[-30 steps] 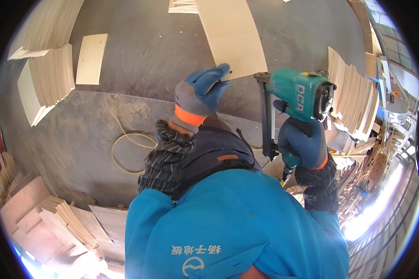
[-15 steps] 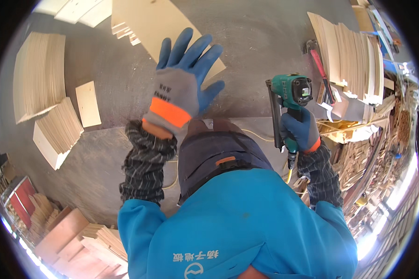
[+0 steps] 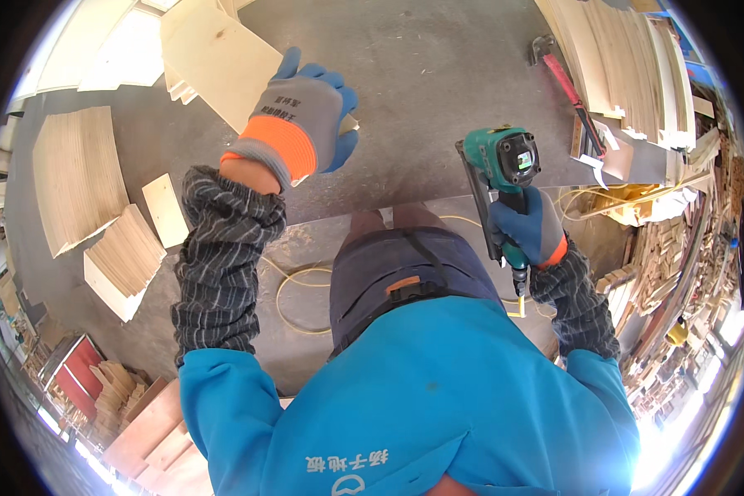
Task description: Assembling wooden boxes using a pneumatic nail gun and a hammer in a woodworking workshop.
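My left hand (image 3: 306, 120), in a grey and blue glove with an orange cuff, is over the near end of a pale wood panel (image 3: 219, 62). Its fingers curl at the panel's edge, and a corner of the wood shows between them and the thumb. Much of that end is hidden under the glove. In my right hand (image 3: 533, 225), likewise gloved, is a green nail gun (image 3: 500, 157), held by its grip above the table's near edge. Its long dark magazine lies on the left side, and a yellow air hose leaves the handle's bottom.
Stacks of thin panels stand on the dark table (image 3: 405, 124): a tall left stack (image 3: 78, 178), a smaller stack (image 3: 126, 256), and a right stack (image 3: 620, 70). A small loose board (image 3: 165, 211) lies left. Red-handled pliers (image 3: 570, 87) lie right. The hose (image 3: 285, 310) loops below the table.
My left hand has gone from spread fingers above the panel to curled at its edge, moving left. The view has turned slightly. My right hand still holds the nail gun.
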Tool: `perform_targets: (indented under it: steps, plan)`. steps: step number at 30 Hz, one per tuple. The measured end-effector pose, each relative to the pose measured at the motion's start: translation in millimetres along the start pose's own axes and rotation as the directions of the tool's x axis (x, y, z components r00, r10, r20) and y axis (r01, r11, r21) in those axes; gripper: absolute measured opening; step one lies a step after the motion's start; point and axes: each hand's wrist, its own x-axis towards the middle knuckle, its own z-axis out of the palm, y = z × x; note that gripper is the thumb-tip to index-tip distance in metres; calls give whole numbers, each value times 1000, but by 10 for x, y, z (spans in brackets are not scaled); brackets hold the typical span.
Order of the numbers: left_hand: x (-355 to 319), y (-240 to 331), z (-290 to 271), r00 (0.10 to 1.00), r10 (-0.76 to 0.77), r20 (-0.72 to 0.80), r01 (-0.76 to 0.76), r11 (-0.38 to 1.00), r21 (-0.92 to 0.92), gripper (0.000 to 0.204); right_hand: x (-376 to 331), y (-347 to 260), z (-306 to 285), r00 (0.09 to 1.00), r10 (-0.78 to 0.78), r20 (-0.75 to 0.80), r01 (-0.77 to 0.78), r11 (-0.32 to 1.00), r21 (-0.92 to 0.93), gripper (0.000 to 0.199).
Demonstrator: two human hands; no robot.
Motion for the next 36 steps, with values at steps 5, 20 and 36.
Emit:
perform_targets:
  steps: [5, 20, 36]
  plan:
    - [135, -11, 25, 994, -16, 107, 20, 999, -29, 29, -54, -77, 26, 999, 19, 45, -20, 1000, 19, 28]
    - [177, -51, 149, 996, -63, 58, 73, 981, -181, 21, -130, -561, 219, 990, -54, 130, 63, 995, -71, 26]
    - [149, -155, 108, 993, 17, 117, 12, 971, -239, 12, 45, -1307, 672, 957, -48, 286, 73, 994, -78, 30]
